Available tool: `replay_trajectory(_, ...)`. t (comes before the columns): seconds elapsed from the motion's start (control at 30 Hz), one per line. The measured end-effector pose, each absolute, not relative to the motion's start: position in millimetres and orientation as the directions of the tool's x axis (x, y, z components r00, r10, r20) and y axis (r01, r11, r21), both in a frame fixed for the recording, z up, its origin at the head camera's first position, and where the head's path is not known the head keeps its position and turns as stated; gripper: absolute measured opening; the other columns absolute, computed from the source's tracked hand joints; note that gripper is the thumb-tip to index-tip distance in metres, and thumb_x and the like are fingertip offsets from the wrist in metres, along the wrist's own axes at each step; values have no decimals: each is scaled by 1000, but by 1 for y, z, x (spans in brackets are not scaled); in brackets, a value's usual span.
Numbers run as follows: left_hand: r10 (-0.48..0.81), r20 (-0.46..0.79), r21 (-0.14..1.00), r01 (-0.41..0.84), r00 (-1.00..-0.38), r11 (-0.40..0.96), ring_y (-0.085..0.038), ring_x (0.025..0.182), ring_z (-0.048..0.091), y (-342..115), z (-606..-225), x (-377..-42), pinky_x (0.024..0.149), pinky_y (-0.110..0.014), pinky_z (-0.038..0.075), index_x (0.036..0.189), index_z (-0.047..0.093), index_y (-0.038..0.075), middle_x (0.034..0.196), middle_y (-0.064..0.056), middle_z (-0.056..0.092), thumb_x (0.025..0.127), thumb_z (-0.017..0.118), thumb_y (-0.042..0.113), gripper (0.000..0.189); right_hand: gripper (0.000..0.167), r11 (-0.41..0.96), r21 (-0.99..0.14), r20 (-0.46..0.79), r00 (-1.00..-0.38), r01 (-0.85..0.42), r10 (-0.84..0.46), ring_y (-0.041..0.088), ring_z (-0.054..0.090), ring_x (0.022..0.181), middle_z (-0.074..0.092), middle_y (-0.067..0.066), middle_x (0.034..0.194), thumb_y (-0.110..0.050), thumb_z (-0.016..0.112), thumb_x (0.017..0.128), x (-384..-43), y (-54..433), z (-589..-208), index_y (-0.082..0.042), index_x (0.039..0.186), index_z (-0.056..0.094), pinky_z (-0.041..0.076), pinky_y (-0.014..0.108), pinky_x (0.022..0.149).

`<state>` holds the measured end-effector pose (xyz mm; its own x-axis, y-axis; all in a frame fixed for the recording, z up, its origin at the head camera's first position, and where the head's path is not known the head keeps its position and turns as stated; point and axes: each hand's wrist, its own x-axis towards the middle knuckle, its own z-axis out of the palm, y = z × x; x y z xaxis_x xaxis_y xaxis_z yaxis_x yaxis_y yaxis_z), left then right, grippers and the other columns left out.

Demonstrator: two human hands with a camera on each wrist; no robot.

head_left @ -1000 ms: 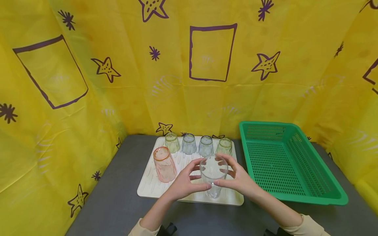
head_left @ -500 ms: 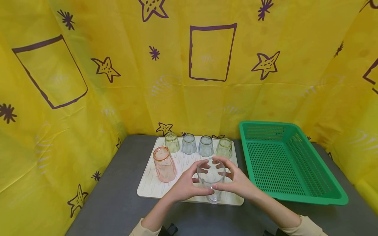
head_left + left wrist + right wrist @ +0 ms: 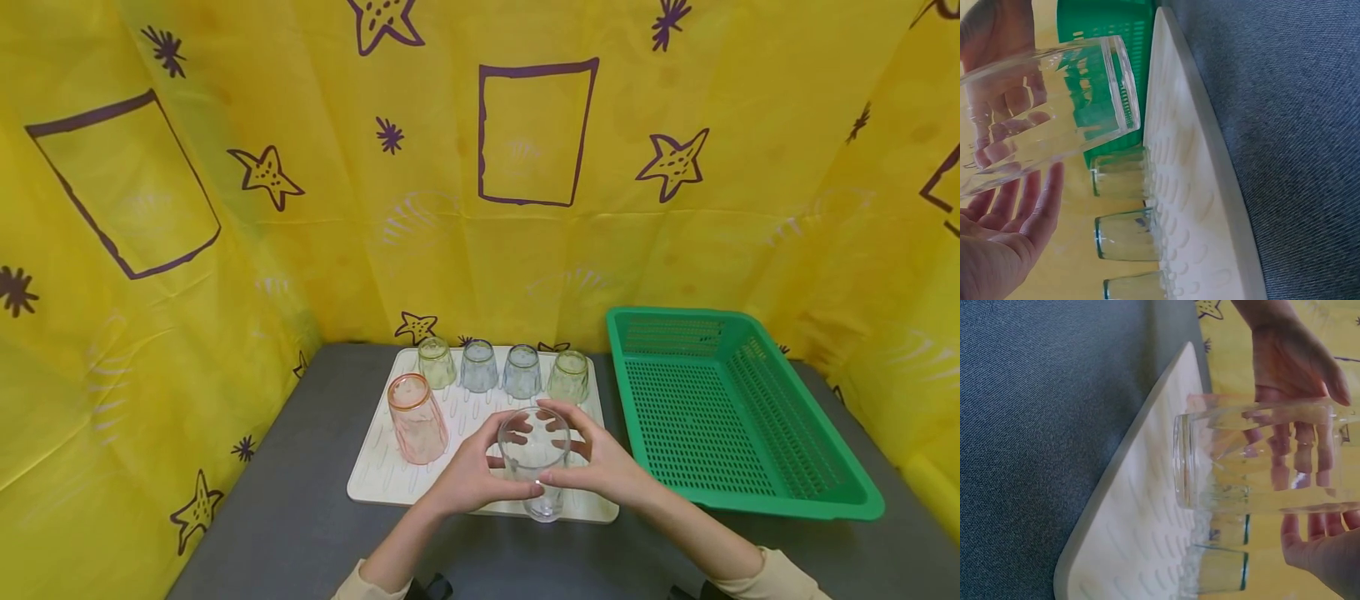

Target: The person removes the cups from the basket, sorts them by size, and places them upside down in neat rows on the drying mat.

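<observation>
A clear drinking glass point(image 3: 535, 457) is held between both hands above the near right part of the white ribbed tray point(image 3: 386, 479). My left hand point(image 3: 471, 477) curves round its left side, thumb in front and fingers behind. From the right, my right hand point(image 3: 609, 467) grips it the same way. In the left wrist view the glass's thick base point(image 3: 1124, 84) hangs apart from the tray. A taller pink glass point(image 3: 420, 425) with an orange rim stands on the tray's left side.
Along the tray's back edge stands a row of small tinted glasses, including a green one point(image 3: 437, 365) and a blue one point(image 3: 479, 367). A green perforated basket point(image 3: 697, 417) sits to the right on the dark table point(image 3: 292, 467). A yellow patterned cloth point(image 3: 420, 275) hangs behind.
Both hands have drawn the clear glass slightly toward me and a little to the left, mostly in the first half second. The other glasses, tray and basket have stayed put.
</observation>
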<state>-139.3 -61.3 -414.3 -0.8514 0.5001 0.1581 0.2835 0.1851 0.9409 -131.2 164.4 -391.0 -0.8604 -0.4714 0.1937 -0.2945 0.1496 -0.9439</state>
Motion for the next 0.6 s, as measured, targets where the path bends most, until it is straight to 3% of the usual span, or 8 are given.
replay_trajectory(0.33, 491, 143, 977, 201, -859, 68, -22, 120, 54, -62, -419, -139, 87, -40, 51, 142, 41, 14, 135, -9, 53, 77, 83, 20, 78, 73, 133, -935, 230, -850, -328, -474, 38, 41, 124, 44, 17, 140, -11, 75, 84, -132, 169, -394, -15, 147, 38, 43, 31, 100)
replay_trajectory(0.43, 479, 148, 982, 187, -865, 34, -25, 121, 54, -63, -421, -138, 87, -39, 51, 142, 41, 17, 134, -8, 54, 78, 82, 19, 75, 72, 141, -934, 229, -855, -327, -466, 34, 43, 121, 46, 16, 138, -12, 76, 84, -132, 170, -396, -14, 146, 40, 45, 31, 99)
replay_trajectory(0.6, 443, 151, 988, 140, -884, -58, -27, 123, 52, -64, -422, -139, 91, -42, 50, 143, 39, 10, 137, -13, 51, 81, 79, 17, 74, 71, 177, -932, 208, -869, -315, -450, 29, 44, 118, 46, 14, 138, -11, 77, 83, -131, 173, -399, -13, 144, 42, 45, 45, 99)
